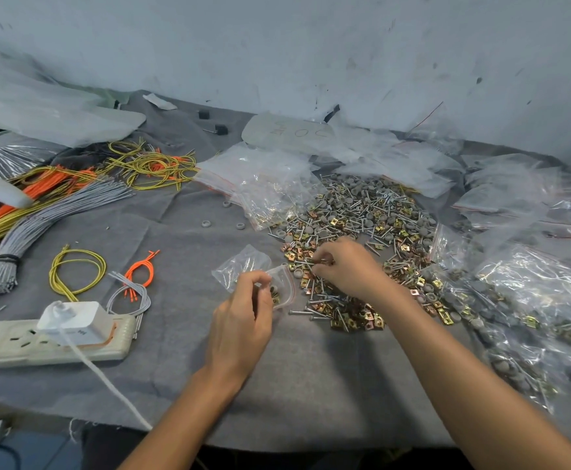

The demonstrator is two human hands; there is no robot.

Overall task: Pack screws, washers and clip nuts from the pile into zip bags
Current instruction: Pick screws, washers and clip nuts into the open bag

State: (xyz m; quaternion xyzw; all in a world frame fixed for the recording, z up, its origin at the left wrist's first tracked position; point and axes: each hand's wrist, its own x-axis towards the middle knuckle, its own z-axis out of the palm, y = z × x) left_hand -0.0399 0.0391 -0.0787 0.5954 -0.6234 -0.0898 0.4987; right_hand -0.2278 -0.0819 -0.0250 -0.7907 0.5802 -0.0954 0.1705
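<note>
A wide pile of silver screws, grey washers and gold clip nuts (362, 218) covers the grey cloth right of centre. My left hand (240, 320) pinches the open mouth of a small clear zip bag (284, 286) with a red seal line; a few clip nuts and a washer lie inside it. A second small clear bag (240, 262) lies just behind it. My right hand (348, 266) reaches into the near part of the pile, its fingertips pinching a few screws.
Filled zip bags (521, 310) are heaped along the right side, and empty ones (260, 184) lie behind the pile. Bundles of grey, orange and yellow wire (73, 195) spread across the left. A white power strip with a plugged charger (70, 327) sits near the front left edge.
</note>
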